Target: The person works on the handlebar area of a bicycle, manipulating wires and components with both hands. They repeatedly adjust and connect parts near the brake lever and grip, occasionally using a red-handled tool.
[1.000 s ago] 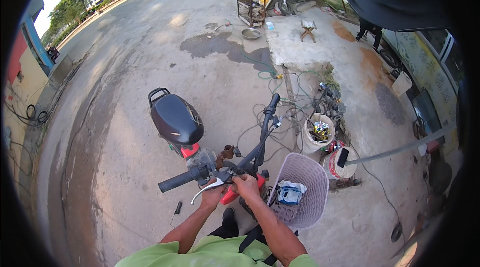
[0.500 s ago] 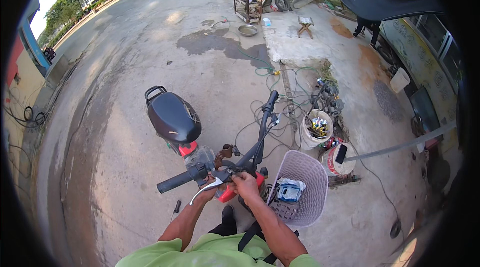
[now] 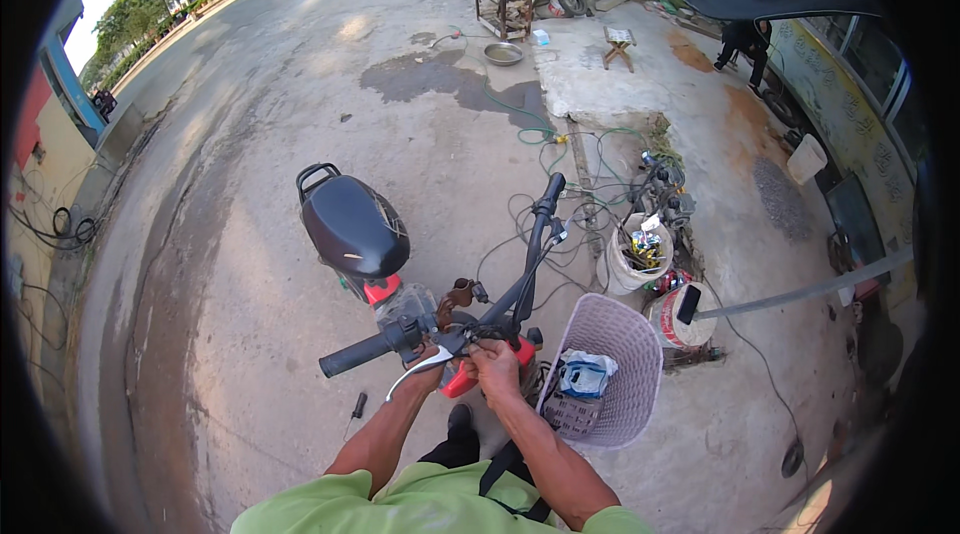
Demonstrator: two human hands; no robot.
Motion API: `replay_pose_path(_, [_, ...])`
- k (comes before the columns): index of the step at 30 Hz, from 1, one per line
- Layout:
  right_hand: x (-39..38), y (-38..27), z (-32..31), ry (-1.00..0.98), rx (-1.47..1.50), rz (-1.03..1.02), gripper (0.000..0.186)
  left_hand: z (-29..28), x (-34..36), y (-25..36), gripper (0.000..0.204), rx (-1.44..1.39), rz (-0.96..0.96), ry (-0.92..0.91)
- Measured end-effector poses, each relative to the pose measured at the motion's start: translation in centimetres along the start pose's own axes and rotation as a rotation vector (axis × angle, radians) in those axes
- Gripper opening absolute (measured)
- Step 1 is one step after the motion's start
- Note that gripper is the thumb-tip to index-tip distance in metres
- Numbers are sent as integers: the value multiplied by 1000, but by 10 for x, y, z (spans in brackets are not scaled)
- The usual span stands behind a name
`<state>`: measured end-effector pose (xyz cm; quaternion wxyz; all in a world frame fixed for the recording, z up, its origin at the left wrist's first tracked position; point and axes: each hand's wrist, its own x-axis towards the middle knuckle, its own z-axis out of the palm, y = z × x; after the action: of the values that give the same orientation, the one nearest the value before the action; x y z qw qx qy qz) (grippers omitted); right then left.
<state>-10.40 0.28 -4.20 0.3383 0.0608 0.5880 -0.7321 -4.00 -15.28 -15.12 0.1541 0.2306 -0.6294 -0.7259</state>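
Note:
In front of me stands a scooter with a black seat (image 3: 355, 227) and dark handlebars (image 3: 510, 299). My right hand (image 3: 494, 364) is closed in a pinch at the dark cables near the middle of the bars; what its fingertips hold is too small to make out. Close beside it, my left hand (image 3: 428, 358) reaches under the silver brake lever (image 3: 415, 375), its fingers mostly hidden by the lever and bar. A black rubber grip (image 3: 355, 356) ends the near bar. Between the hands and below them shows red bodywork (image 3: 460, 380).
A pale woven basket (image 3: 630, 364) with a blue-and-white packet sits at my right. Beyond it are a bucket of parts (image 3: 625, 269) and a lidded bucket (image 3: 668, 319) bearing a phone. A black-handled screwdriver (image 3: 358, 404) lies on the ground. Hoses (image 3: 535, 134) trail behind; a person (image 3: 745, 44) is far right.
The view has shifted slightly, so the scene sits a little to the right. My hands stay at the handlebar with only small finger movement. The person at far right shows more.

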Motion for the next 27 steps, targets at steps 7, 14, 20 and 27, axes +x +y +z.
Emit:
replay_pose_path(7, [-3,4,0,-9,-92,-95,34,3,-3,23,19,-298,-12,-63])
replay_pose_path(14, [-5,10,4,26,-266,-226,32,13,-10,38,33,-1063,-130,-122])
replay_pose_path(20, [-4,6,0,117,-426,-296,34,23,-17,64,38,-800,-146,-180])
replay_pose_path(27, [-9,-3,8,185,-521,-416,37,9,-5,38,30,-599,-70,-165])
